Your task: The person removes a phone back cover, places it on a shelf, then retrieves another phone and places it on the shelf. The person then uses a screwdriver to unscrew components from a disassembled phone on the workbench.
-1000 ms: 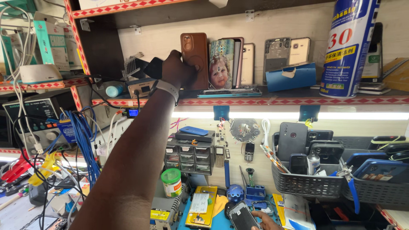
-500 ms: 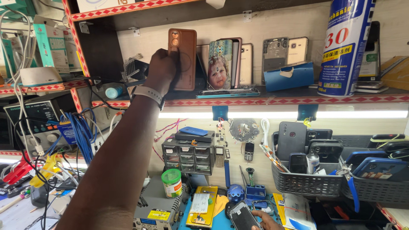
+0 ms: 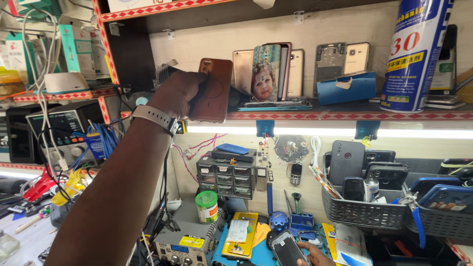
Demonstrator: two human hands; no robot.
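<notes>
The brown phone [image 3: 213, 90] is held up in front of the shelf [image 3: 345, 116], its back toward the camera, upright and tilted slightly. The left hand [image 3: 178, 92] is clamped on its left edge, fingers wrapped behind it, with a grey watch band [image 3: 156, 117] on the wrist and the forearm rising from the lower left.

Nearest the camera, far below the shelf, the right hand [image 3: 315, 253] shows only partly at the bottom edge; its fingers touch a dark phone [image 3: 287, 249] lying on a blue mat [image 3: 256, 256], but whether they grip it cannot be told. Just left of that phone lies a yellow board [image 3: 241, 234], and left again stands a grey meter box [image 3: 185, 244].

Farther back, below the shelf, a green-lidded jar [image 3: 207, 206] stands before a small drawer cabinet [image 3: 226, 175]. To the right, a grey basket [image 3: 364, 212] holds several dark phones.

On the shelf itself, right of the brown phone, phones and back covers lean against the wall, one printed case [image 3: 266, 73] in front. Farther right lie a blue pouch [image 3: 346, 87] and a tall blue spray can [image 3: 416, 54]. A light strip [image 3: 320, 132] glows under the shelf's edge.
</notes>
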